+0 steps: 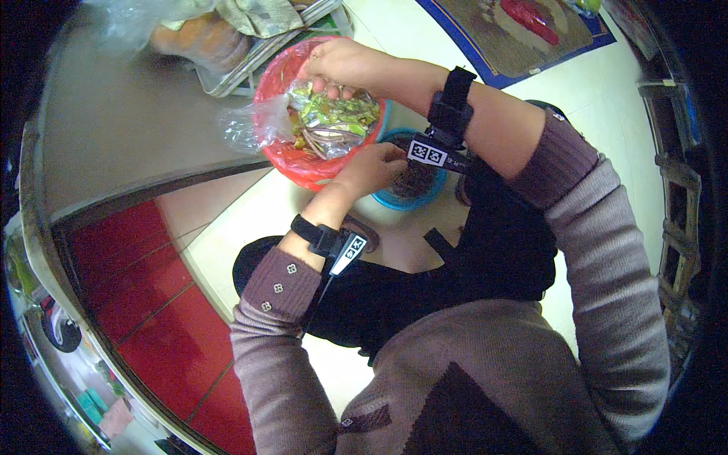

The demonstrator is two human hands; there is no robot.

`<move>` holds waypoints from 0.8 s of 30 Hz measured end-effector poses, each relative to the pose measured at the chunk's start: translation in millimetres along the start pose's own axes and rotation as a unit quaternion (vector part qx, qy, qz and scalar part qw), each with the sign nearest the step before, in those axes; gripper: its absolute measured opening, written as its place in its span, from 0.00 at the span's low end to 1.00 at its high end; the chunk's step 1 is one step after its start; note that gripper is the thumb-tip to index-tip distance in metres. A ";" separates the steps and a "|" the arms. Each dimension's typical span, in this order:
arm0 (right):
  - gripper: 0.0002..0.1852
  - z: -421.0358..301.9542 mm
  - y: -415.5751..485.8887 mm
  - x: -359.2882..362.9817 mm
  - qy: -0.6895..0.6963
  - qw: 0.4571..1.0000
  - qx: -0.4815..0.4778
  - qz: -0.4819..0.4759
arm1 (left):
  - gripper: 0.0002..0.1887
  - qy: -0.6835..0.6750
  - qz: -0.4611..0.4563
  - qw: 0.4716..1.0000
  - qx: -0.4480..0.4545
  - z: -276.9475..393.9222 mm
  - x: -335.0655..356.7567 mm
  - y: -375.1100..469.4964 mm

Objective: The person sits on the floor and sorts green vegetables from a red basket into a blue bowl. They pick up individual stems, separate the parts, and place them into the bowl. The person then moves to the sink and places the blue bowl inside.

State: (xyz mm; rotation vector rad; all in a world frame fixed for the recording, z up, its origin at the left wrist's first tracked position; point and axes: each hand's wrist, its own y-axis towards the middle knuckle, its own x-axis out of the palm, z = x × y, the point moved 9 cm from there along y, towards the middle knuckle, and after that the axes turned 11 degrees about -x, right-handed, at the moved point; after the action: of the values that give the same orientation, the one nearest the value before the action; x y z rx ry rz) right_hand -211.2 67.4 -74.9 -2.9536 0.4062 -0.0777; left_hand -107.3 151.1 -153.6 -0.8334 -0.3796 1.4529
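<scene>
Before me stands a bin lined with a red plastic bag [310, 176]. Green leaf scraps and thin stems [335, 122] lie inside it. A clear plastic bag [250, 126] spills over its left side. My right hand [340, 67] reaches over the bin's far rim, fingers curled down by the leaves; whether it grips anything is hidden. A blue basin [398, 203] with a dark content [418, 181] that I cannot make out sits at the bin's near right. My left hand [372, 169] is over the basin's left edge with bent fingers, and what lies between them is unclear.
A grey-topped table [136, 136] is at left, above red-fronted panels [148, 307]. Near it, a pumpkin-like squash [207, 42] and a cloth [261, 17] lie by a rack [233, 85]. A blue-edged mat [483, 54] with a red item [530, 21] is on the tiled floor.
</scene>
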 end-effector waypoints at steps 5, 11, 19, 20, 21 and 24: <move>0.17 -13.7 -0.7 0.1 0.116 0.993 0.030 -0.014 | 0.13 -0.097 0.001 0.994 0.043 38.5 -58.7 -34.9; 0.17 -42.4 -6.2 -2.0 0.152 0.988 0.006 -0.042 | 0.11 -0.287 0.185 0.940 -0.012 33.9 -162.8 -77.3; 0.20 -48.2 -8.6 22.6 0.201 0.977 0.001 -0.071 | 0.09 -0.446 0.089 0.879 0.143 63.9 -155.7 -75.1; 0.19 -46.7 -8.0 18.9 0.201 0.979 -0.001 -0.037 | 0.09 -0.462 0.088 0.874 0.123 59.1 -156.7 -73.5; 0.18 -51.8 -5.8 13.1 0.166 0.985 -0.033 -0.011 | 0.08 -0.496 0.098 0.855 0.116 54.1 -161.6 -73.4; 0.17 -67.3 -7.6 -0.8 0.090 0.987 -0.117 0.058 | 0.07 -0.571 0.107 0.802 0.136 46.4 -174.3 -77.6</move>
State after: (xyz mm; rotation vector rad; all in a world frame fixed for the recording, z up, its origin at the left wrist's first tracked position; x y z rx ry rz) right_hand -214.8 64.7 -7.3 -3.1561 0.6542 -0.3048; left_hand -105.5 3.2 -24.6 0.3591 -0.9595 2.0546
